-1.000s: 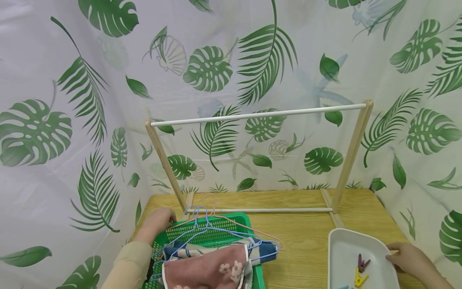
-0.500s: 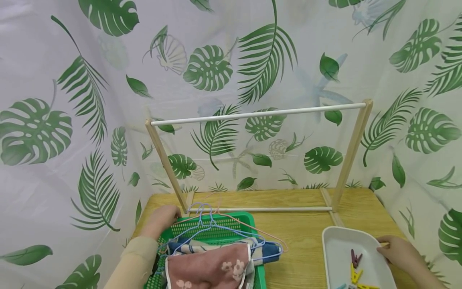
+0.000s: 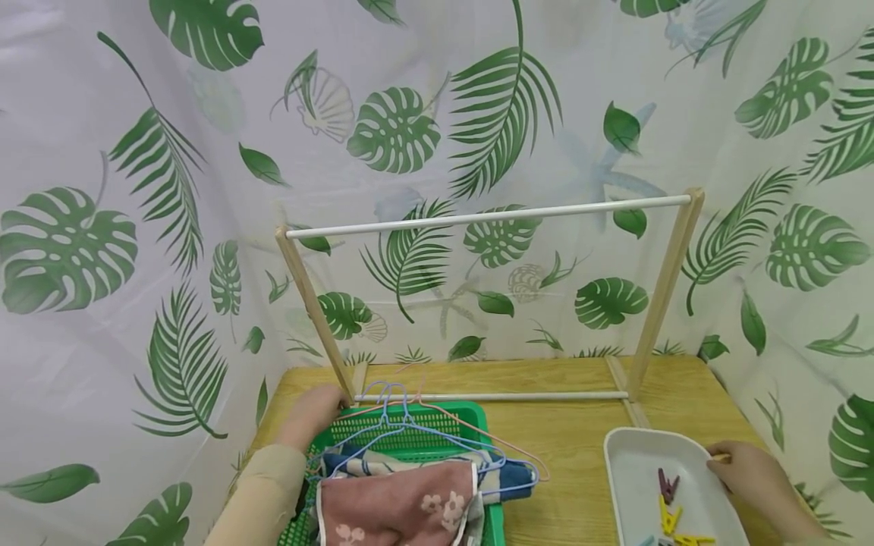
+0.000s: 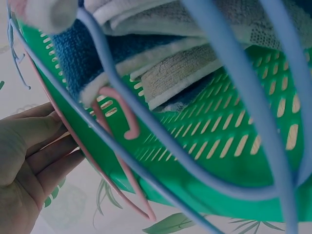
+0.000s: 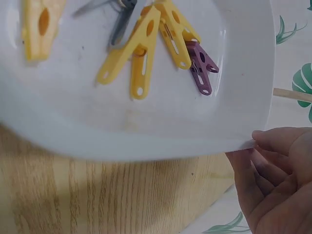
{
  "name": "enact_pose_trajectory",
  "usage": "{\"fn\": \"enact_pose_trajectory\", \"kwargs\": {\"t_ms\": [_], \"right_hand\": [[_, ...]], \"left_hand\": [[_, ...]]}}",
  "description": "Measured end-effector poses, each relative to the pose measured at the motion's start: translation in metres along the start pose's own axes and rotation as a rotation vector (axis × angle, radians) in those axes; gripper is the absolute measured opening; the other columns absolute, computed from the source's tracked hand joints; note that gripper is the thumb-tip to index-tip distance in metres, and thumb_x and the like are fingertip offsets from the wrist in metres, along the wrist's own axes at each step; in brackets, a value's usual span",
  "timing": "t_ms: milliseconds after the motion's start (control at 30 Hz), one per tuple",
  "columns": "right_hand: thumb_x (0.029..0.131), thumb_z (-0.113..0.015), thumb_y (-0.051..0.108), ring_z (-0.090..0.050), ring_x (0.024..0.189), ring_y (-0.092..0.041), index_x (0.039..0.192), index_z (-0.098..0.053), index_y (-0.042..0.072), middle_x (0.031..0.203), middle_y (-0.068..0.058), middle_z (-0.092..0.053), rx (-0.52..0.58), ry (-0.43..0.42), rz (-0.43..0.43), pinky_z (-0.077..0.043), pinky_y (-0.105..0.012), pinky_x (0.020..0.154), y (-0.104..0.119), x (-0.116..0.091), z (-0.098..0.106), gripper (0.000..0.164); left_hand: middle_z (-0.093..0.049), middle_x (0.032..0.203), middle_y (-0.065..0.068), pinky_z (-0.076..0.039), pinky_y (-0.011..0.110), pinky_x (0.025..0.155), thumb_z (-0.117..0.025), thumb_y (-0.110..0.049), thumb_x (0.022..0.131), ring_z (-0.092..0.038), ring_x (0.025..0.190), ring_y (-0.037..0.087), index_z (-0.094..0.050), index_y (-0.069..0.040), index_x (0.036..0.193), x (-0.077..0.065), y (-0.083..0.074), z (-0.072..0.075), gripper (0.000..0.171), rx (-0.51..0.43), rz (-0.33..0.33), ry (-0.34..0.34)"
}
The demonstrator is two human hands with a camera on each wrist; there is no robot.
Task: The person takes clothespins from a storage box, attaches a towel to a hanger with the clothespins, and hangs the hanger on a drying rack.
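Note:
My left hand (image 3: pixel 317 417) grips the far left corner of a green plastic basket (image 3: pixel 471 413), thumb and fingers right at its rim in the left wrist view. Folded in the basket are a pink towel (image 3: pixel 392 500) with white flowers and a blue-and-white towel (image 3: pixel 517 481). Blue hangers (image 4: pixel 229 63) and a pink hanger (image 4: pixel 130 114) lie over them, hooks toward the back. At the right, my right hand (image 3: pixel 754 478) pinches the rim of a white tray (image 3: pixel 631 455), thumb on top and fingers below. Yellow clothespins (image 5: pixel 141 53) and a purple clothespin (image 5: pixel 200 68) lie inside.
Behind the basket and tray stands a wooden drying rack with a white top bar (image 3: pixel 492 216) and a lower bar (image 3: pixel 505 396). A wooden table (image 3: pixel 553 447) carries everything. Leaf-patterned sheeting (image 3: pixel 437 98) encloses the back and both sides.
The basket, with its towels and hangers, has shifted slightly right with my left hand. The tray has slid left with my right hand. The rack stays put.

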State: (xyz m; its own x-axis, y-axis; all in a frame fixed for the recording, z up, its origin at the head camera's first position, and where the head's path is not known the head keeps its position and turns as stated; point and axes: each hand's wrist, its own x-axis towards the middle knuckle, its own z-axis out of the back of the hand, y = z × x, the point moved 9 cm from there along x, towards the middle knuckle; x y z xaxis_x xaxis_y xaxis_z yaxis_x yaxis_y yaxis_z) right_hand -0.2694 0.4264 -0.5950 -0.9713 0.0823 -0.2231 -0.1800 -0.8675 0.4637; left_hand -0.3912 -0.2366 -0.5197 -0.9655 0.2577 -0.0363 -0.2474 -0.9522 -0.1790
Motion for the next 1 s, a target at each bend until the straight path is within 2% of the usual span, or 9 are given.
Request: {"fn": "enact_pose_trajectory", "kwargs": {"t_ms": [67, 267, 333, 700, 900, 1000], "right_hand": [[0.099, -0.068, 0.012, -0.067, 0.065, -0.017, 0.124, -0.066, -0.017, 0.092, -0.019, -0.078, -0.005, -0.023, 0.012, -0.055, -0.037, 0.062, 0.003, 0.001, 0.002, 0.038], [0.098, -0.068, 0.013, -0.073, 0.090, -0.042, 0.115, -0.072, -0.014, 0.105, -0.031, -0.075, -0.006, -0.100, 0.026, -0.061, -0.049, 0.072, 0.008, 0.007, 0.009, 0.032], [0.098, -0.069, 0.013, -0.073, 0.092, -0.044, 0.112, -0.072, -0.014, 0.107, -0.033, -0.074, -0.006, -0.103, 0.022, -0.061, -0.051, 0.073, 0.010, 0.008, 0.009, 0.030], [0.098, -0.070, 0.013, -0.073, 0.092, -0.043, 0.112, -0.073, -0.013, 0.105, -0.030, -0.075, 0.002, -0.037, 0.003, -0.060, -0.058, 0.078, 0.015, 0.008, -0.004, 0.029], [0.098, -0.070, 0.014, -0.073, 0.086, -0.033, 0.115, -0.071, -0.014, 0.099, -0.026, -0.076, 0.020, -0.006, -0.020, -0.061, -0.054, 0.076, 0.012, 0.009, -0.008, 0.032], [0.098, -0.070, 0.014, -0.074, 0.085, -0.032, 0.115, -0.071, -0.014, 0.098, -0.025, -0.076, 0.026, 0.001, -0.028, -0.061, -0.053, 0.076, 0.010, 0.009, -0.009, 0.032]], "left_hand": [[-0.076, 0.085, 0.003, -0.059, 0.042, 0.074, -0.076, -0.002, 0.094, -0.061, 0.075, 0.019, -0.083, -0.012, 0.087, 0.000, -0.002, 0.000, 0.014, 0.004, 0.000, 0.007], [-0.079, 0.093, 0.006, -0.063, 0.046, 0.084, -0.074, -0.001, 0.096, -0.070, 0.086, 0.022, -0.083, -0.009, 0.095, 0.002, -0.007, 0.002, 0.012, 0.017, -0.002, 0.023], [-0.079, 0.094, 0.006, -0.063, 0.046, 0.085, -0.073, 0.000, 0.096, -0.070, 0.087, 0.023, -0.083, -0.009, 0.095, 0.003, -0.008, 0.002, 0.013, 0.022, -0.007, 0.023], [-0.079, 0.094, 0.007, -0.064, 0.045, 0.085, -0.074, 0.000, 0.095, -0.072, 0.086, 0.023, -0.083, -0.009, 0.095, 0.006, -0.012, 0.000, 0.012, 0.081, -0.022, 0.021], [-0.080, 0.096, 0.008, -0.064, 0.046, 0.087, -0.074, 0.000, 0.095, -0.074, 0.090, 0.025, -0.083, -0.009, 0.095, 0.008, -0.012, -0.003, 0.013, 0.098, -0.028, 0.021], [-0.080, 0.098, 0.009, -0.063, 0.047, 0.089, -0.074, 0.000, 0.096, -0.074, 0.092, 0.026, -0.083, -0.009, 0.097, 0.009, -0.011, -0.004, 0.013, 0.087, -0.026, 0.028]]}}
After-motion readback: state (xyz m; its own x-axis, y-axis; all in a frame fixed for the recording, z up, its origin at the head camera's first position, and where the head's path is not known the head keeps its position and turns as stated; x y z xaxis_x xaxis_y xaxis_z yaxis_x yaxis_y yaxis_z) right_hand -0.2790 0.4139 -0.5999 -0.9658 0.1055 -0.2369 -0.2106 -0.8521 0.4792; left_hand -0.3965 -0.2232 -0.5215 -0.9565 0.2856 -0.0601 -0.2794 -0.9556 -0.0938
